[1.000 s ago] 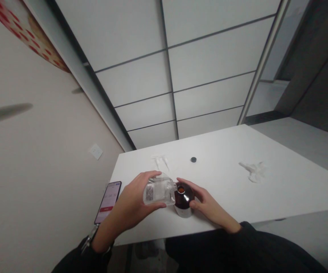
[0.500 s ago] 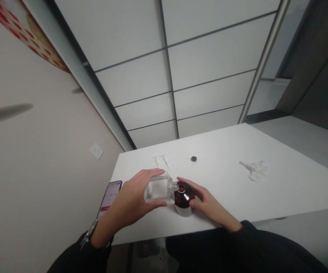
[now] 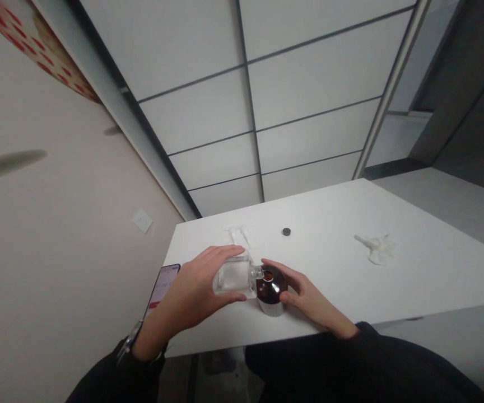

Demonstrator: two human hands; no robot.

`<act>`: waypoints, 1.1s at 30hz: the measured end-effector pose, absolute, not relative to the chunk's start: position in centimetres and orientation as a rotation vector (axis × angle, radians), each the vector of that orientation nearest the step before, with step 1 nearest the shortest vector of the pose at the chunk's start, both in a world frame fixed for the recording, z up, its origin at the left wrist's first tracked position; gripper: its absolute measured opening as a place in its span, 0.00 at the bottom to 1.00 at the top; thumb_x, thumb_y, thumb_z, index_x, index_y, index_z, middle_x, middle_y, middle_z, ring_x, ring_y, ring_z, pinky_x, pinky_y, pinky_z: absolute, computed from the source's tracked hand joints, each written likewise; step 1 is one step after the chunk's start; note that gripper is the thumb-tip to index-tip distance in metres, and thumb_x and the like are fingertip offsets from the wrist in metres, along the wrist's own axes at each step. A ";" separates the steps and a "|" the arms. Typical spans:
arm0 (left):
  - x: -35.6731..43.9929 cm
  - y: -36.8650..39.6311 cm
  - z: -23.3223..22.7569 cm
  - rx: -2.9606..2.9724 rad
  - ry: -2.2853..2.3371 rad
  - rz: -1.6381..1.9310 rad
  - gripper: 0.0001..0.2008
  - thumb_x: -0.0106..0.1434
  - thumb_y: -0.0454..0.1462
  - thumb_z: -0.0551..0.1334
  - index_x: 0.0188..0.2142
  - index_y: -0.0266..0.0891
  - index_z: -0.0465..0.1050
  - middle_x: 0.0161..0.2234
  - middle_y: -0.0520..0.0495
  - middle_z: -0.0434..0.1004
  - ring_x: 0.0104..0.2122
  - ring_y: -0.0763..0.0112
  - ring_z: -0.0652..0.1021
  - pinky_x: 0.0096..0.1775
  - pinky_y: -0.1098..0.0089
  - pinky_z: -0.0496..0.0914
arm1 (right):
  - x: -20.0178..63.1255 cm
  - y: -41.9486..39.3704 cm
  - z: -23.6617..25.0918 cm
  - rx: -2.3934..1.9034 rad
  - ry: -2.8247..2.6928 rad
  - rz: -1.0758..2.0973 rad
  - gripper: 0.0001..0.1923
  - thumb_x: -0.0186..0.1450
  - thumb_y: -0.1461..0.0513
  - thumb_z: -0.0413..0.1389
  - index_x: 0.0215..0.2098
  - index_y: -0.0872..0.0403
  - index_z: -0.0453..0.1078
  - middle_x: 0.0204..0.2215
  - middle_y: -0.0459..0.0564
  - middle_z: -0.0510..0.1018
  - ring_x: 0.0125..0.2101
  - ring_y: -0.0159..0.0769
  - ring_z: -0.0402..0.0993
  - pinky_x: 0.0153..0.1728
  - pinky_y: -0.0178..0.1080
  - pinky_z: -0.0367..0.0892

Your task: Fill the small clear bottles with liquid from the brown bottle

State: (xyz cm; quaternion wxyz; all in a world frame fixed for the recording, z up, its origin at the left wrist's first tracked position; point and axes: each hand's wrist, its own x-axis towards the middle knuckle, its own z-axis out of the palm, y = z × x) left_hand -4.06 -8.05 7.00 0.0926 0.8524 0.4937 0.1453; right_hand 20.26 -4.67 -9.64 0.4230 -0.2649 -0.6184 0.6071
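Observation:
Tilted onto its side, a clear square glass bottle (image 3: pixel 234 275) is gripped by my left hand (image 3: pixel 198 288), fingers along the top and thumb below. Its neck points right and meets the mouth of a round brown bottle (image 3: pixel 270 291) with a pale label low on its side. That brown bottle stands upright on the white table (image 3: pixel 321 224), and my right hand (image 3: pixel 307 296) is wrapped around its right side. Whether liquid is flowing between the two mouths is too small to tell.
A small dark cap (image 3: pixel 286 232) lies behind the bottles. Crumpled white tissue (image 3: pixel 378 249) rests at the right, and white pieces (image 3: pixel 237 234) lie behind my left hand. A lit phone (image 3: pixel 164 285) is at the table's left edge, near the wall socket (image 3: pixel 142 221).
Both hands and both bottles hold nearly the same pose. The whole view has shifted very slightly.

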 end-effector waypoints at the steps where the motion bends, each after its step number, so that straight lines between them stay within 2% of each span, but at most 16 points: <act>1: -4.1 -8.0 7.0 2.530 1.464 0.430 0.33 0.59 0.43 0.75 0.61 0.44 0.70 0.61 0.42 0.77 0.60 0.53 0.77 0.60 0.53 0.73 | 20.3 -4.7 -9.6 -0.665 -1.551 1.521 0.46 0.58 0.36 0.65 0.68 0.46 0.66 0.66 0.58 0.72 0.67 0.57 0.66 0.70 0.63 0.53; 22: -4.2 -7.9 7.6 2.564 1.439 0.426 0.34 0.59 0.45 0.76 0.62 0.45 0.70 0.61 0.42 0.77 0.60 0.53 0.77 0.61 0.52 0.72 | 20.4 -4.6 -9.7 -0.664 -1.564 1.517 0.45 0.59 0.36 0.64 0.68 0.45 0.66 0.66 0.58 0.72 0.67 0.57 0.66 0.70 0.65 0.52; 33: -4.3 -7.8 8.1 2.609 1.424 0.378 0.34 0.60 0.46 0.75 0.63 0.46 0.69 0.61 0.42 0.77 0.61 0.53 0.76 0.61 0.52 0.73 | 20.4 -4.7 -9.5 -0.682 -1.565 1.505 0.46 0.59 0.36 0.64 0.68 0.47 0.66 0.66 0.58 0.72 0.67 0.57 0.66 0.70 0.62 0.54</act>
